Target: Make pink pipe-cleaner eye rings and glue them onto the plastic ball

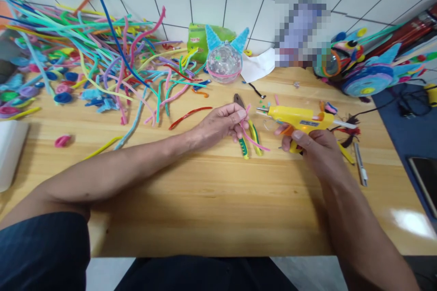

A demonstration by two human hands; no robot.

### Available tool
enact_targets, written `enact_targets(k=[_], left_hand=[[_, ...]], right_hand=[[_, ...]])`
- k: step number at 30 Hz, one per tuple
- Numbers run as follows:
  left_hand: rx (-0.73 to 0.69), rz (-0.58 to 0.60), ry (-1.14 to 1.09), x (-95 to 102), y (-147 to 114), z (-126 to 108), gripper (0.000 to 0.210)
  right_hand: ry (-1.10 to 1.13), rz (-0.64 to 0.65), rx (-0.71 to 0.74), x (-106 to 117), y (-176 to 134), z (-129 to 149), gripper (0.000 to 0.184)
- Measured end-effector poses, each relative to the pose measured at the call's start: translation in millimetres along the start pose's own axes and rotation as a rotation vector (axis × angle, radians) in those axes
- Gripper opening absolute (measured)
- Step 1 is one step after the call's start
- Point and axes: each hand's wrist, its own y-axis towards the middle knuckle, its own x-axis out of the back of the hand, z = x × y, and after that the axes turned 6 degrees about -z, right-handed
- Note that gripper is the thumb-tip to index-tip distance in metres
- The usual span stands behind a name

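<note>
left hand (225,122): pink stem (256,143) | right hand (313,145): glue gun (292,113) | clear ball (224,67): colored bits (218,57)

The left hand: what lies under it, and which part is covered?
Pliers lie on the table beneath the left hand. Their dark head shows beyond it, their yellow-and-green handles on the near side; their middle is covered and cannot be seen.

Glue gun (292,113): smooth plastic, metal tip (262,110)
Pink stem (251,140): fuzzy, matt
Counter (218,213): smooth wood, glossy at four o'clock
Ball (224,63) at twelve o'clock: clear, shiny
</note>
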Motion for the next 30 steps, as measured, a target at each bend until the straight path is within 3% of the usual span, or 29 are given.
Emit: enact_targets(k=[7,21,30], left_hand=[[0.048,0.089,-0.066,-2.1,-1.6,2.4,0.034],[0.106,0.108,-0.104,-5.1,-3.6,-1.3,0.029],[0.124,0.131,-0.085,-5.5,-4.6,-2.2,0.034]], right_hand=[[0.025,0.021,-0.006,0.6,-0.7,-1.3,0.051],[0.055,0.043,-0.024,3.1,-2.0,-5.0,0.048],[0.044,0.053,-0.053,0.2,-0.7,1.4,0.058]])
